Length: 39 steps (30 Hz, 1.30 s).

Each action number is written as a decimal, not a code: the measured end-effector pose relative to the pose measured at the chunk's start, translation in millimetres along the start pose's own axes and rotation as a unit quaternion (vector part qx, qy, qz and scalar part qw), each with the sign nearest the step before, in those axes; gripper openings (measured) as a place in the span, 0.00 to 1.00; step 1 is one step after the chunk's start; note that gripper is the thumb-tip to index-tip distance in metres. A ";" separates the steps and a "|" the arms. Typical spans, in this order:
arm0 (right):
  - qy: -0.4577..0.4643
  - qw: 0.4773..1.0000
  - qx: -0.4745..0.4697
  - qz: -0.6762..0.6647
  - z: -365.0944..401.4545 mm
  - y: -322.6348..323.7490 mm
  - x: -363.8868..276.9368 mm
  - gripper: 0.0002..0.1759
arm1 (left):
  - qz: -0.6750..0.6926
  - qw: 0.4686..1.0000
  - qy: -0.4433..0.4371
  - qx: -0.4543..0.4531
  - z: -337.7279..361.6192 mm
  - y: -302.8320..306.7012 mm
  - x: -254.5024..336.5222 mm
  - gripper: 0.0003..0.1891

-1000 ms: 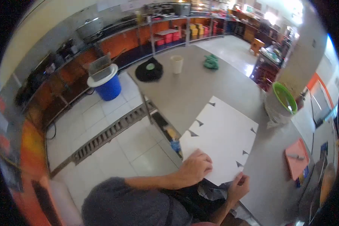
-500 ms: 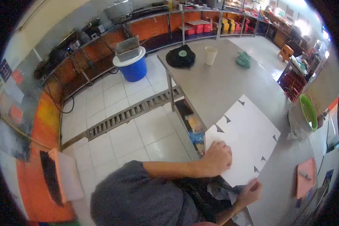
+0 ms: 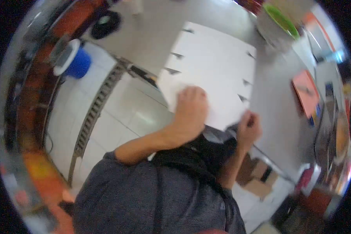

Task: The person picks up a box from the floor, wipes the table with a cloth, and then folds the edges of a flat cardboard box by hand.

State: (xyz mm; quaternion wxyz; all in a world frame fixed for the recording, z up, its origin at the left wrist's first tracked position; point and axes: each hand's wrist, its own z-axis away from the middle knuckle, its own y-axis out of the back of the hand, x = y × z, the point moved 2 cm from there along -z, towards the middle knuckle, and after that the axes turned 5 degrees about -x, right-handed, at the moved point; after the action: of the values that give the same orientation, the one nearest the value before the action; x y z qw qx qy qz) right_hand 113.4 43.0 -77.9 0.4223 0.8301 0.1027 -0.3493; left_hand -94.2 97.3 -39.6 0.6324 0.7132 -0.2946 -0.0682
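A flat white cardboard sheet [image 3: 218,64], with several dark wedge-shaped notches along its two sides, lies on the steel table and reaches over its near edge. My left hand [image 3: 192,111] is closed at the sheet's near left part, fingers curled down against it and slightly blurred. At the near right corner, my right hand [image 3: 249,130] has its fingers pinched together at the cardboard's edge. The undersides of both hands are hidden.
Right of the sheet lies a pink tray [image 3: 305,93] with a small tool on it. A bagged green-rimmed basket [image 3: 280,21] stands beyond. A black bundle [image 3: 106,25] is at the table's far left, and a blue bucket [image 3: 80,64] stands on the floor. Cardboard boxes [image 3: 259,179] sit below.
My view has turned and tipped down, so the table appears higher and rotated. Both hands stay at the sheet's near part, in much the same poses.
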 end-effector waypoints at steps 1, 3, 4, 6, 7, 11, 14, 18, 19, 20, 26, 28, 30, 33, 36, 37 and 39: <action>-0.012 0.999 0.010 -0.045 0.8 1.1 -4.0 0.10 | 0.082 0.996 0.005 0.019 1.8 1.7 0.7 0.05; -0.013 0.999 0.006 -0.039 1.5 5.1 -4.2 0.10 | 0.144 0.989 -0.024 0.028 4.9 6.7 -0.5 0.04; -0.019 0.998 0.004 -0.052 2.3 5.8 -9.1 0.10 | 0.191 0.980 -0.028 0.050 7.9 13.6 -4.7 0.04; -0.028 0.997 0.023 -0.061 3.7 5.9 -9.7 0.08 | 0.236 0.970 -0.031 0.058 6.2 17.7 -13.1 0.05; -0.031 0.996 0.031 -0.076 4.4 7.2 -14.0 0.07 | 0.277 0.958 -0.020 0.070 3.9 20.6 -18.0 0.06; 0.117 0.992 -0.018 -0.039 4.7 8.7 -58.6 0.05 | 0.217 0.972 -0.057 0.067 -9.7 27.1 -26.9 0.04; 0.208 0.961 -0.167 -0.077 7.6 -5.3 -85.5 0.07 | 0.283 0.958 -0.031 -0.017 -17.0 31.7 -30.9 0.04; 0.256 0.942 -0.210 -0.044 7.9 -18.3 -102.9 0.10 | 0.394 0.917 0.029 -0.055 -20.1 31.6 -36.5 0.04; 0.257 0.942 -0.214 -0.039 7.9 -19.9 -103.8 0.09 | 0.394 0.918 0.018 -0.047 -19.7 29.0 -38.2 0.04; 0.258 0.941 -0.217 -0.034 8.0 -21.5 -104.4 0.09 | 0.395 0.918 0.008 -0.039 -19.5 27.5 -39.6 0.05; 0.289 0.941 -0.174 -0.015 12.8 -29.0 -102.2 0.08 | 0.405 0.913 0.022 -0.039 -20.0 27.1 -39.5 0.04; 0.289 0.939 -0.185 0.007 11.8 -29.5 -102.8 0.08 | 0.406 0.913 0.023 -0.044 -19.9 28.2 -38.1 0.04; 0.296 0.936 -0.191 0.029 10.7 -28.2 -101.4 0.09 | 0.406 0.913 0.020 -0.041 -21.0 28.7 -37.8 0.04; 0.306 0.923 -0.230 0.020 10.6 -22.6 -97.5 0.09 | 0.395 0.917 0.023 -0.042 -20.8 28.8 -39.2 0.04; 0.247 0.937 -0.241 -0.045 4.0 -13.5 -99.2 0.09 | 0.416 0.908 0.019 -0.036 -19.1 27.2 -40.0 0.05; 0.244 0.935 -0.254 -0.054 3.0 -12.3 -100.1 0.10 | 0.419 0.907 0.024 -0.038 -19.0 27.3 -39.7 0.04; 0.240 0.932 -0.264 -0.062 2.1 -11.2 -100.4 0.10 | 0.422 0.905 0.027 -0.040 -19.5 28.1 -38.5 0.04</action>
State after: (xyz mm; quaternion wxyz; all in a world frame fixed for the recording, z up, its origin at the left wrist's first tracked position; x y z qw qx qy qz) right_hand 33.4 60.8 -18.8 0.5669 0.7395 0.3408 -0.1252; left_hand -125.9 132.8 -20.1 0.6378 0.4978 -0.5477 0.2130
